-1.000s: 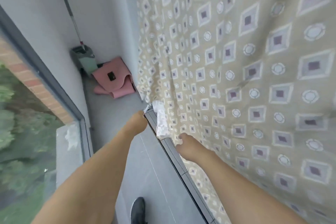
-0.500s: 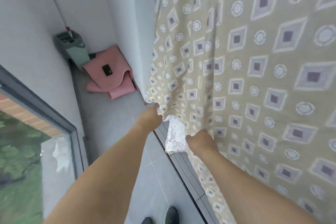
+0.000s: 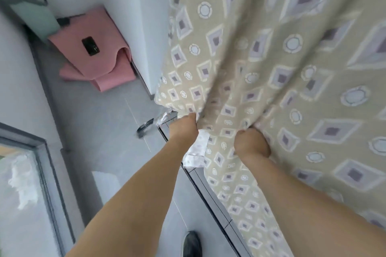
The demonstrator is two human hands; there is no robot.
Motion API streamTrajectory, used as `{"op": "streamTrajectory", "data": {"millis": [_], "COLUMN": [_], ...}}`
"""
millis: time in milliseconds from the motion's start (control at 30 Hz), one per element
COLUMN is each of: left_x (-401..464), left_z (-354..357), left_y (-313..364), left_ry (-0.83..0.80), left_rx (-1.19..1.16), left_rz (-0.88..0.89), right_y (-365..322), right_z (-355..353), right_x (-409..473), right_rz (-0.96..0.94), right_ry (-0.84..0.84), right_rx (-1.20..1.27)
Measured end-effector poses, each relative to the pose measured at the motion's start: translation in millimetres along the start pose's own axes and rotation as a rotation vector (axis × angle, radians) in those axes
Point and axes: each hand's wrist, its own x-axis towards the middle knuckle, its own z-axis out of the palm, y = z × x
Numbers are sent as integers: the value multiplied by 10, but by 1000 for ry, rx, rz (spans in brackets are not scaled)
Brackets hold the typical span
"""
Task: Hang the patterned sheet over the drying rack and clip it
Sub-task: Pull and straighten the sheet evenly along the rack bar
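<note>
Below, sheet hem in both hands

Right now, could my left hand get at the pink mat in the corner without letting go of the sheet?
Probably not. The left hand grips the sheet near its lower edge, and the pink mat lies well beyond it on the floor by the wall. Nothing blocks the way, but it looks out of reach while gripping the sheet.

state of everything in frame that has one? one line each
sheet: hanging, bunched into folds where both hands grip it; no clip visible
left hand: gripping the sheet's edge
right hand: fist closed on a fold of the sheet
pink mat: lying on the floor, folded, one end against the wall
phone: lying flat on the mat
shoe: on the floor tiles
</note>
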Motion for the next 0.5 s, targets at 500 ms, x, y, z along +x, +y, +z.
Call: {"op": "streamTrajectory", "data": {"millis": [500], "left_x": [282], "left_z": [1138], "left_y": [-1130], "left_ry": [-437], "left_rx": [157], "left_rz": [-175], "right_y": [544], "right_z": [1215], "right_x": [98], "right_rz": [136], "right_ry": [-352], "right_rx": [-362]}}
